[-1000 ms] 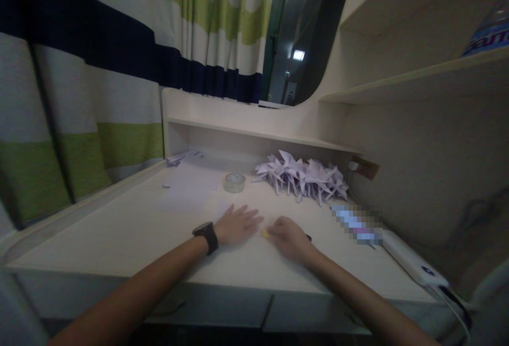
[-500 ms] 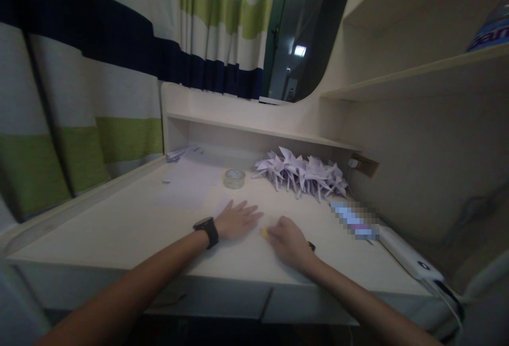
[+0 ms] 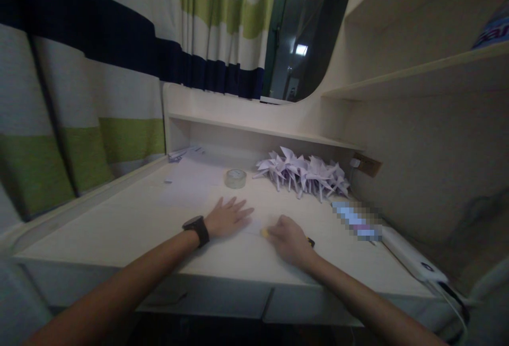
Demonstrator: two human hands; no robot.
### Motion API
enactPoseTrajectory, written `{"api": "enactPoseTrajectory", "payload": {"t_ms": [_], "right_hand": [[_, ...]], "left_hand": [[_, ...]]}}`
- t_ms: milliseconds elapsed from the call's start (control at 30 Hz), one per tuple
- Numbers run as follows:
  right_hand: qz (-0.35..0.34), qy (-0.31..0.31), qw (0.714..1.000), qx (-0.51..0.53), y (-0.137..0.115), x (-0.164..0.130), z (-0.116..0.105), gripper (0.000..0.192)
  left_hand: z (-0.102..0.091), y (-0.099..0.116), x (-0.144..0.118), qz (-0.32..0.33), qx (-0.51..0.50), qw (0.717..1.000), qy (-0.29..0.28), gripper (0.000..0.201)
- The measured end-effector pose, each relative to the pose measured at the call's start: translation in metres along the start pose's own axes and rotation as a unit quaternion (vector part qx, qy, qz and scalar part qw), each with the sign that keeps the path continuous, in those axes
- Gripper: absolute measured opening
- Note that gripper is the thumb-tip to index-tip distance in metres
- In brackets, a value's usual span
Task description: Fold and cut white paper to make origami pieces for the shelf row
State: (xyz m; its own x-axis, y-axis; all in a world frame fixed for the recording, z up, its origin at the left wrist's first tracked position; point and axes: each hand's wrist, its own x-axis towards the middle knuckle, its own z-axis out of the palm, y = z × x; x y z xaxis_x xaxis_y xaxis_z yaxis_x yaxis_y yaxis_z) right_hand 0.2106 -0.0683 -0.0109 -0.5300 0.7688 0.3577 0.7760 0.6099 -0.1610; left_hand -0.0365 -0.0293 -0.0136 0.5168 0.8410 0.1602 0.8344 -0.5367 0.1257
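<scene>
My left hand (image 3: 228, 218), with a black watch on the wrist, lies flat, fingers spread, on a piece of white paper (image 3: 251, 227) that is hard to tell from the white desktop. Just to its right, my right hand (image 3: 288, 240) is closed around what looks like a yellow utility knife (image 3: 264, 233). Its yellow front pokes out by the thumb and a black end shows behind the palm; the middle is hidden. A roll of clear tape (image 3: 235, 178) sits beyond the left hand, beside white paper sheets (image 3: 191, 179).
A heap of folded paper pinwheels (image 3: 304, 173) lies at the back right, under a low shelf. Farther right are a blurred-out phone (image 3: 353, 221) and a white power strip (image 3: 413, 256) with cables. A striped curtain (image 3: 119, 91) hangs at the left.
My left hand has slid a little to the left, away from the right hand, and more of the paper shows between them. The right hand is almost where it was, with the same grip.
</scene>
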Motion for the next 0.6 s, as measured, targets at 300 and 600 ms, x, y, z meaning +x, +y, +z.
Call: {"api": "enactPoseTrajectory", "payload": {"t_ms": [300,600], "right_hand": [[-0.072,0.010,0.996,0.049,0.013,0.009,0.002,0.015],[-0.119,0.001,0.988,0.098,0.023,0.019,0.000,0.015]], "left_hand": [[0.004,0.000,-0.001,-0.005,-0.004,1.000,-0.005,0.058],[-0.001,0.001,-0.002,0.003,-0.006,1.000,-0.019,0.059]]}}
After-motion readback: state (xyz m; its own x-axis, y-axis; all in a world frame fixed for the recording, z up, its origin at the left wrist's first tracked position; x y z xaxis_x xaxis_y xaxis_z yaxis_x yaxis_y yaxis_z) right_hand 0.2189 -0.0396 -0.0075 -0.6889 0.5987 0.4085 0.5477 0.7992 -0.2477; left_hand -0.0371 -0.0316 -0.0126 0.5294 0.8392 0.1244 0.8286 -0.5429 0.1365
